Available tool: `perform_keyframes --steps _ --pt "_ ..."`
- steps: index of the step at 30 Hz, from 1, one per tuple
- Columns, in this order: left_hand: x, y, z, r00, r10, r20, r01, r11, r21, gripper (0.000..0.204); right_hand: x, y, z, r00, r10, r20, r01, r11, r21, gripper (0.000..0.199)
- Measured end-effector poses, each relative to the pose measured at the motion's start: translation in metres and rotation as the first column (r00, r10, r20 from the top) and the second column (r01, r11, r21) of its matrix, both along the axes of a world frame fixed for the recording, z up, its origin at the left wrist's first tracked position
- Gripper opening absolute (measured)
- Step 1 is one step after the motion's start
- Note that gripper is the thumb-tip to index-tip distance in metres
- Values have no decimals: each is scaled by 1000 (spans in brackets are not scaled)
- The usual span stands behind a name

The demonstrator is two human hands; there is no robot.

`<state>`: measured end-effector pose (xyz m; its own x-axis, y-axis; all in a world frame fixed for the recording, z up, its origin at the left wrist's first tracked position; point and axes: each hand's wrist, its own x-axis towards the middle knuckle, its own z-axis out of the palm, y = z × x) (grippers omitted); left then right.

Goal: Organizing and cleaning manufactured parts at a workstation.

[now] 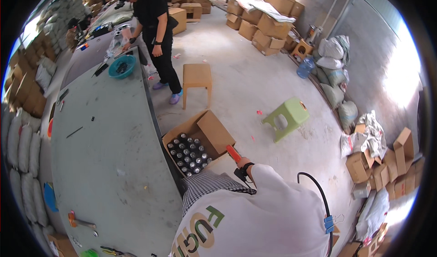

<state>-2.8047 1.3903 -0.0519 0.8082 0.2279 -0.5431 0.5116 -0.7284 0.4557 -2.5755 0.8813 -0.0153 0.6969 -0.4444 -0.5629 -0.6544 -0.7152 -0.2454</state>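
Broadly, a long grey-green table (104, 134) fills the space to the left of the right hand (244, 162), stretching both nearer than the hand and well beyond it. Stacked brown cartons (275, 27) stand far ahead of the hand. Well ahead and to its left, a co-worker (154, 25) in dark clothes stands at the table's side, one arm reaching over the tabletop. An open carton (218, 132) lies just ahead and left of the hand, beside the table's edge, its flap folded outward toward the hand's side. Beyond that carton is a tan stool (197, 75); ahead and to the right of the hand is a light green stool (291, 116), well apart from it. Dark bottles (186, 152) with silvery caps stand upright in rows inside the open carton, to the hand's left. A blue basin (115, 74) with dark things in it sits on the table, far ahead and left. A hammer (82, 221) lies on the tabletop, far left and nearer than the hand. The right hand grasps an orange-red tool (233, 153), which points toward the carton's near corner; whether they touch cannot be told. A black wristband (248, 167) sits right behind the hand. The left hand is out of view, its state unknown.
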Motion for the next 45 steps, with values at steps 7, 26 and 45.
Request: perform_keyframes --steps 7,26,45 --pt "-16 0 1 966 -135 -219 105 984 -144 62 -22 -17 -41 992 -125 -15 123 987 -102 34" --pt "-62 -25 26 928 278 -247 -346 889 -300 69 27 110 20 841 505 194 -514 858 -2 34" --pt "-85 -43 2 896 278 -346 -376 890 -258 83 35 53 -61 807 567 -166 -582 812 -53 40"
